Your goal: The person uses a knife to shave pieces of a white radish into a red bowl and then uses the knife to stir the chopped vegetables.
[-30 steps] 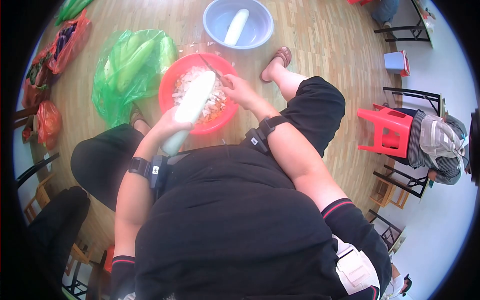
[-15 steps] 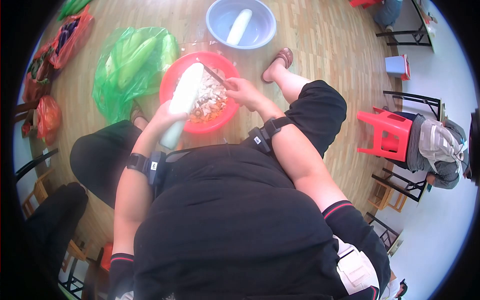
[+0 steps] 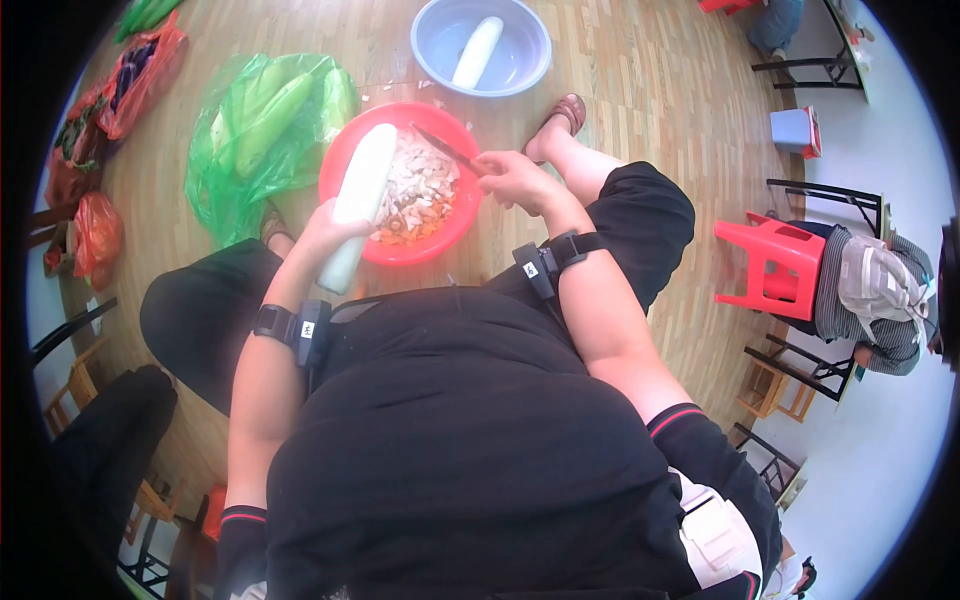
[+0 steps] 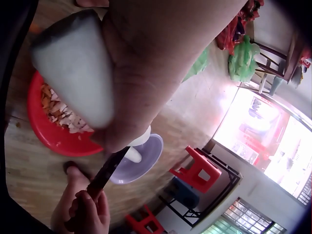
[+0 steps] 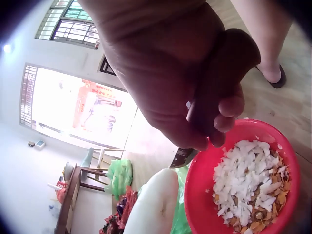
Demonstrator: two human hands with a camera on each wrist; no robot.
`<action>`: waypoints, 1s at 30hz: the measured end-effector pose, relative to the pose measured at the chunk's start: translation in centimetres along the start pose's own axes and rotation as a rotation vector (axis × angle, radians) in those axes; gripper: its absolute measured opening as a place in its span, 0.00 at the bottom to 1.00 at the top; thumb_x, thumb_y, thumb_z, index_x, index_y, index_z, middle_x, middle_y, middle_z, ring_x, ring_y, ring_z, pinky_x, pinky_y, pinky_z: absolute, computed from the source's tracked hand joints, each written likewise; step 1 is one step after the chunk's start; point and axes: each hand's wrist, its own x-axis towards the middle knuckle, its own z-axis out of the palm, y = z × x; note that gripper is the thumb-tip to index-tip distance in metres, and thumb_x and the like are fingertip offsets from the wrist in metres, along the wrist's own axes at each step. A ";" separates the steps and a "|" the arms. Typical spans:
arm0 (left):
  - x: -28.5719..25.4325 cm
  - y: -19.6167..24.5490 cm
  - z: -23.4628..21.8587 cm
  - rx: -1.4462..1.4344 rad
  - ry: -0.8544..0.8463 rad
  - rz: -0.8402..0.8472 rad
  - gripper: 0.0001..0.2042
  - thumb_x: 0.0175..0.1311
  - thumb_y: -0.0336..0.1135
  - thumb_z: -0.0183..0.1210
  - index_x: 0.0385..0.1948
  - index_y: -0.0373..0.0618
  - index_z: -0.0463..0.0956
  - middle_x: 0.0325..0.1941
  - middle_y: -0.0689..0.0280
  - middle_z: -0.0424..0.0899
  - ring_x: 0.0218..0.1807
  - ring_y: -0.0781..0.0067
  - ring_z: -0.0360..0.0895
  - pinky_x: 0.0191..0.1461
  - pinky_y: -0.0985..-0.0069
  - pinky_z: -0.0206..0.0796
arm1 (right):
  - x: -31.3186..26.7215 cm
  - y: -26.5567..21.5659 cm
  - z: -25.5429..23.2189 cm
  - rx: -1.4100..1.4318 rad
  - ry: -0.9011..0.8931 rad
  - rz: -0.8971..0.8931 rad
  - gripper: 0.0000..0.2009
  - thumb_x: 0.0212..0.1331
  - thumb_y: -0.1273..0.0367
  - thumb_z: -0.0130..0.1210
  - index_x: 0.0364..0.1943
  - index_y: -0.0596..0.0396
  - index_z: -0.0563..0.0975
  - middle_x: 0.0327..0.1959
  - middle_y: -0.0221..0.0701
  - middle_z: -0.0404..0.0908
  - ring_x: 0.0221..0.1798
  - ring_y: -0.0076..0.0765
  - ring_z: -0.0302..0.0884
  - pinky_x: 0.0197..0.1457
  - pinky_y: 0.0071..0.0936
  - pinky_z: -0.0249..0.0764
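Observation:
My left hand (image 3: 330, 230) grips a long white peeled vegetable (image 3: 363, 180) around its lower part, tilted over the left side of the red basin (image 3: 467, 215). In the right wrist view the vegetable (image 5: 155, 204) shows a smooth, pale end. My right hand (image 3: 518, 182) holds a knife (image 3: 447, 149) by its handle, the blade pointing to the upper left above the basin and apart from the vegetable. Fingers curl round the dark handle (image 5: 226, 63) in the right wrist view. White shavings (image 3: 420, 172) and orange peelings (image 3: 410, 232) lie in the basin.
A blue basin (image 3: 535, 75) with another white vegetable (image 3: 479, 52) stands beyond the red one. To the left lies a green bag (image 3: 215, 180) of long green vegetables, with red bags (image 3: 97, 240) further left. A red stool (image 3: 765, 262) and a seated person are at the right.
The white vegetable has shifted left with my left hand and stands more upright in the view. My right hand and the knife have moved right, away from it, uncovering more shavings.

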 end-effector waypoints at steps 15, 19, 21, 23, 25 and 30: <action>0.5 -2.2 -0.3 0.402 0.137 0.309 0.28 0.39 0.30 0.63 0.49 0.42 0.67 0.44 0.59 0.76 0.48 0.66 0.74 0.53 0.71 0.65 | -2.4 -2.7 -2.9 0.041 0.224 -0.129 0.15 0.57 0.56 0.58 0.34 0.55 0.78 0.20 0.26 0.76 0.20 0.21 0.71 0.20 0.19 0.65; 0.6 -3.3 -0.6 0.331 0.138 0.329 0.29 0.39 0.30 0.63 0.50 0.42 0.67 0.44 0.60 0.75 0.49 0.67 0.73 0.54 0.72 0.64 | -2.9 -3.3 -3.2 0.080 0.130 -0.118 0.18 0.58 0.52 0.57 0.33 0.53 0.79 0.17 0.25 0.74 0.16 0.19 0.69 0.16 0.18 0.62; 0.6 -3.3 -0.6 0.312 0.125 0.346 0.30 0.37 0.30 0.63 0.50 0.41 0.66 0.44 0.60 0.75 0.49 0.68 0.73 0.54 0.73 0.63 | -3.0 -3.6 -3.0 0.060 0.022 -0.141 0.18 0.57 0.51 0.57 0.32 0.53 0.79 0.14 0.25 0.73 0.14 0.20 0.67 0.16 0.19 0.61; 0.4 -3.1 -0.6 0.341 0.116 0.348 0.30 0.37 0.30 0.63 0.50 0.41 0.66 0.44 0.60 0.75 0.49 0.68 0.73 0.54 0.73 0.63 | -2.4 -3.2 -2.8 0.065 0.005 -0.141 0.18 0.57 0.51 0.57 0.31 0.53 0.78 0.14 0.25 0.73 0.14 0.20 0.68 0.15 0.19 0.61; 0.5 -3.2 -0.7 0.337 0.109 0.360 0.32 0.35 0.30 0.64 0.51 0.41 0.66 0.45 0.60 0.74 0.49 0.68 0.73 0.54 0.73 0.64 | -2.2 -3.0 -2.6 0.065 -0.014 -0.138 0.18 0.57 0.51 0.57 0.31 0.53 0.78 0.14 0.25 0.73 0.14 0.20 0.68 0.15 0.19 0.61; 0.2 -2.4 -0.4 0.366 0.125 0.350 0.33 0.34 0.29 0.64 0.51 0.40 0.66 0.46 0.60 0.74 0.49 0.68 0.73 0.55 0.73 0.64 | -1.6 -2.6 -2.3 0.093 -0.050 -0.133 0.18 0.57 0.52 0.57 0.29 0.53 0.77 0.12 0.25 0.72 0.12 0.19 0.65 0.14 0.19 0.59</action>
